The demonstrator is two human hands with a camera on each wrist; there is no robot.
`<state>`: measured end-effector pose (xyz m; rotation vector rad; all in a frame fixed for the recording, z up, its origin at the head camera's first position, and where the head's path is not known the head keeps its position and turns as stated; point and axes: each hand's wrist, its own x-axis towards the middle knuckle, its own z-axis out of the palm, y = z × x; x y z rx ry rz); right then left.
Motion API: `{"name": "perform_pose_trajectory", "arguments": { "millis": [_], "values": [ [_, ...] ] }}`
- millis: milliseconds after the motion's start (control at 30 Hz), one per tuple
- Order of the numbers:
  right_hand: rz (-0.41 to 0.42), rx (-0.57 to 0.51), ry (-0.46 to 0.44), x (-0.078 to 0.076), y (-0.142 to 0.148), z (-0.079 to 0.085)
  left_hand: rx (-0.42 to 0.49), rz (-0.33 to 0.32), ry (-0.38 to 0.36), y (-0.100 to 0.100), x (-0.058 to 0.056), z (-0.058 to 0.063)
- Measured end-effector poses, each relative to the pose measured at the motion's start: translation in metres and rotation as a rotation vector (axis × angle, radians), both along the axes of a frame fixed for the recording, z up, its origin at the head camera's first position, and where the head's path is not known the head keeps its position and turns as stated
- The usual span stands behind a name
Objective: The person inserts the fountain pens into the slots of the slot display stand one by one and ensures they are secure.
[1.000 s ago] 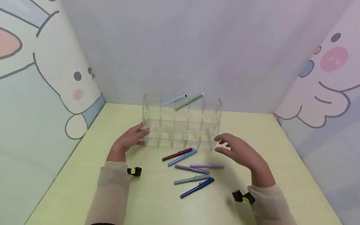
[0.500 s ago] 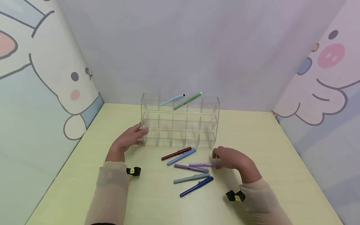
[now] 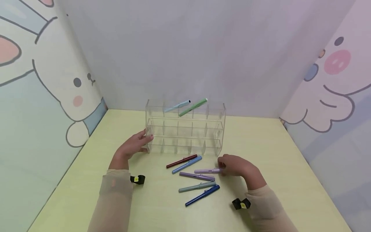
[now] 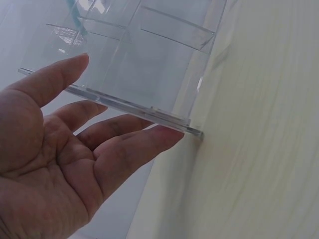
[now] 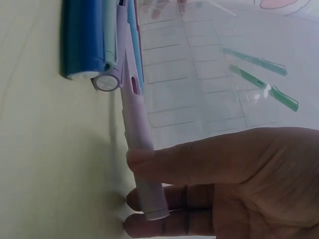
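Note:
My left hand holds the left side of a clear acrylic pen rack, its thumb before the side panel and its fingers along the outer face, as the left wrist view shows. At the right, my right hand pinches the cap end of a light purple pen between thumb and fingers. That pen lies low over the table; in the right wrist view its barrel slants past the other pens. Just beside it rests a second purple pen.
Several pens lie before the rack: a dark red pen, a light blue pen, a grey-green pen and a dark blue pen. A pale blue pen and a green pen lean in the rack's top tier.
My right hand has come down and left from beside the rack's right end and now grips the light purple pen. The left hand stays at the rack's side.

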<state>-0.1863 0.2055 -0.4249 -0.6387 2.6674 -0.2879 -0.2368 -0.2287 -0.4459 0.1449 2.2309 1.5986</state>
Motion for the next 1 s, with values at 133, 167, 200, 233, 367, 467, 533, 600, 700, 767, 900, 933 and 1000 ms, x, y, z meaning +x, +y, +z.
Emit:
{"name": "perform_pose_trajectory", "arguments": {
  "millis": [133,167,200,233,367,467,533,600,700,767,900,933,1000],
  "values": [
    [-0.033,-0.095,0.014,-0.002,0.007,0.008,-0.012,-0.005,0.004,0.001,0.002,0.001],
    [-0.039,-0.13,0.025,-0.002,0.008,0.01,-0.013,-0.007,0.008,0.001,0.002,0.0],
    [-0.047,-0.166,0.037,-0.002,0.009,0.013,-0.014,-0.002,0.008,0.001,0.002,0.0],
    [-0.055,-0.203,0.049,-0.002,0.01,0.016,-0.015,0.0,0.009,0.001,0.002,0.0],
    [-0.073,-0.355,0.131,-0.001,0.01,0.024,-0.014,0.007,-0.002,0.0,0.002,-0.002],
    [-0.068,-0.436,0.209,0.0,0.008,0.029,-0.011,0.011,-0.006,0.0,0.002,-0.003],
    [-0.066,-0.463,0.257,0.002,0.007,0.032,-0.007,0.008,-0.001,0.001,0.002,-0.003],
    [-0.063,-0.479,0.29,0.003,0.006,0.035,-0.009,0.004,0.008,0.001,0.002,-0.001],
    [-0.052,-0.485,0.326,0.004,0.004,0.036,-0.02,-0.004,0.02,0.001,0.002,0.0],
    [-0.036,-0.475,0.351,0.005,0.003,0.035,-0.024,0.002,0.016,0.001,0.002,0.0],
    [0.004,-0.437,0.398,0.005,0.002,0.033,-0.014,0.006,0.011,0.001,0.001,-0.001],
    [0.008,-0.428,0.405,0.005,0.002,0.033,-0.008,0.007,0.011,0.001,0.0,-0.001],
    [0.013,-0.418,0.41,0.005,0.001,0.032,-0.003,0.001,0.015,0.001,0.0,-0.001]
  ]
}}
